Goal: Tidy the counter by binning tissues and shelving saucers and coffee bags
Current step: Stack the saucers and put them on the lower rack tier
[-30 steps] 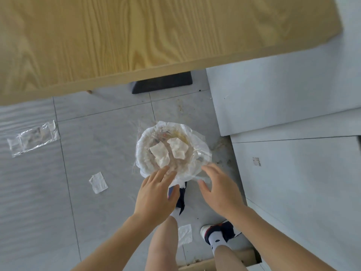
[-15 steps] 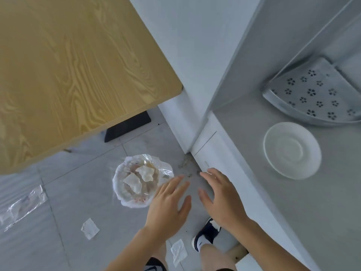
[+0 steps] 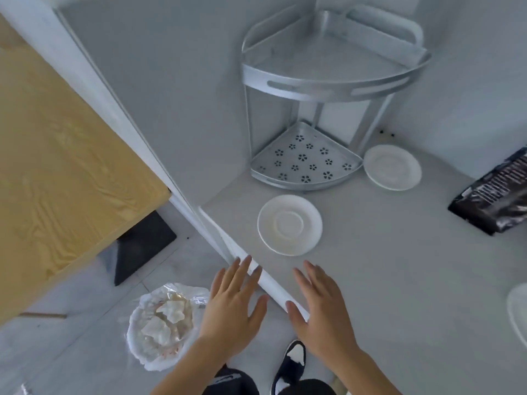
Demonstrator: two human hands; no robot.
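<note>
My left hand [image 3: 232, 306] hovers open over the grey counter's front edge [image 3: 273, 289], holding nothing. Just right of it my right hand [image 3: 322, 312] is spread open above the counter, also holding nothing. A white saucer [image 3: 289, 225] lies on the counter just beyond my fingers. A second white saucer [image 3: 392, 167] rests beside the two-tier metal corner shelf [image 3: 328, 81]. At the right edge lies a black coffee bag [image 3: 496, 195]. A lined bin [image 3: 159, 326] on the floor holds crumpled white tissues [image 3: 165, 320].
A wooden tabletop [image 3: 57, 166] fills the left side, with a black table foot [image 3: 142, 246] under it. The rim of another white dish [image 3: 519, 315] shows at the far right. My shoe [image 3: 291, 363] stands by the counter base.
The view has swung up and right from the bin on the floor to the counter. Both open hands have lifted away from the bin to the counter's edge.
</note>
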